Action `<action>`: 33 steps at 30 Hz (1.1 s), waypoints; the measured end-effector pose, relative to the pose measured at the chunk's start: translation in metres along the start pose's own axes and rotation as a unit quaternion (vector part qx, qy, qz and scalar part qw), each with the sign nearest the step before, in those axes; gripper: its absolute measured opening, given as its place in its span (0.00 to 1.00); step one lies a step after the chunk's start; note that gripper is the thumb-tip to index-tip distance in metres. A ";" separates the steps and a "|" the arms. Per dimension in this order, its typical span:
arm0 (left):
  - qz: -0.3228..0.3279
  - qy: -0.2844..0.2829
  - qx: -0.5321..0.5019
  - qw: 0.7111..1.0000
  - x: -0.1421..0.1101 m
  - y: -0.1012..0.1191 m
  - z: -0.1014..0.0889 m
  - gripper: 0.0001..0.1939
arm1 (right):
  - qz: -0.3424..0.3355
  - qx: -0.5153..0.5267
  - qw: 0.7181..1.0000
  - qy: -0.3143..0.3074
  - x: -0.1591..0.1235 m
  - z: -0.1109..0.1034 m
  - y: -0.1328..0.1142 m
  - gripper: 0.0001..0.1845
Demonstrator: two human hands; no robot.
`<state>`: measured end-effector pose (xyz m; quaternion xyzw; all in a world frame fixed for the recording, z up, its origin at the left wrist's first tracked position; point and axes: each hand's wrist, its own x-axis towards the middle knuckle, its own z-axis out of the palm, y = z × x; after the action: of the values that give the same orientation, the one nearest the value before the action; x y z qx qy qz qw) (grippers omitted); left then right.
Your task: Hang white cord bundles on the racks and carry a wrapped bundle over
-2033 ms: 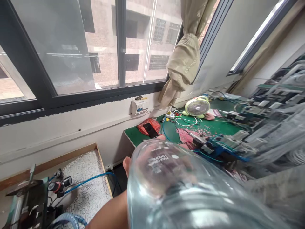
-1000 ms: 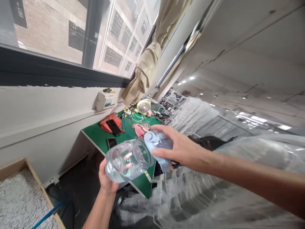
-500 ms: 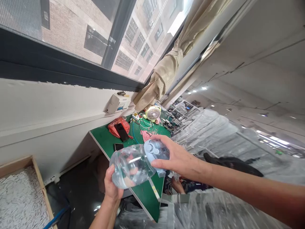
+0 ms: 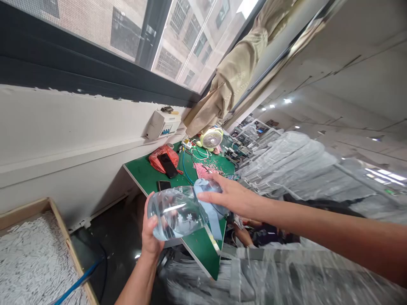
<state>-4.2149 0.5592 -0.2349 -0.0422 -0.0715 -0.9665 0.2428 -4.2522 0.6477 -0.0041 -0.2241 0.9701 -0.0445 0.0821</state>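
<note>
A large clear water bottle with a small white flower print lies sideways in the air before me. My left hand is wrapped round its base end. At the other end is a pale blue lid, with a blue strap hanging below it. My right hand is closed over the lid, thumb on its near face. Whether the lid is seated or loose on the bottle I cannot tell.
Beyond the bottle, a green table bears a red plastic bag, a black phone, a fan and pink bits. A wooden tray of white pieces stands lower left. Another person's hand shows behind.
The bottle has rolled in my hands, so its flower print faces me and the strap hangs in view. My right hand has shifted round the lid. The camera view has moved slightly.
</note>
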 end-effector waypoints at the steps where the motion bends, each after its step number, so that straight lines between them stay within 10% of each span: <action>1: 0.001 -0.001 0.009 1.000 0.000 0.000 0.000 0.36 | 0.028 0.012 1.000 -0.006 0.001 0.001 0.001 0.40; 6: -0.014 0.022 0.008 1.000 0.002 0.000 -0.006 0.36 | 0.089 0.074 0.988 -0.101 -0.001 -0.002 0.003 0.44; 14: -0.050 0.079 -0.035 0.995 0.009 0.008 -0.002 0.32 | -0.278 -0.183 0.938 -0.097 -0.016 -0.035 0.015 0.56; 19: -0.066 0.094 -0.033 0.993 0.010 0.012 0.002 0.30 | -0.408 -0.289 0.863 -0.077 -0.020 -0.044 0.006 0.35; 25: -0.058 0.110 -0.024 0.992 0.012 0.013 -0.001 0.30 | -0.301 -0.266 0.914 -0.062 -0.008 -0.033 -0.002 0.49; 33: -0.069 0.091 -0.040 0.993 0.006 0.011 -0.022 0.27 | -0.152 -0.124 0.972 -0.132 0.000 -0.021 -0.003 0.39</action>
<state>-4.2158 0.5431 -0.2550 0.0414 -0.0128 -0.9829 0.1788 -4.2544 0.6465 0.0170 -0.3811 0.9033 0.0944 0.1730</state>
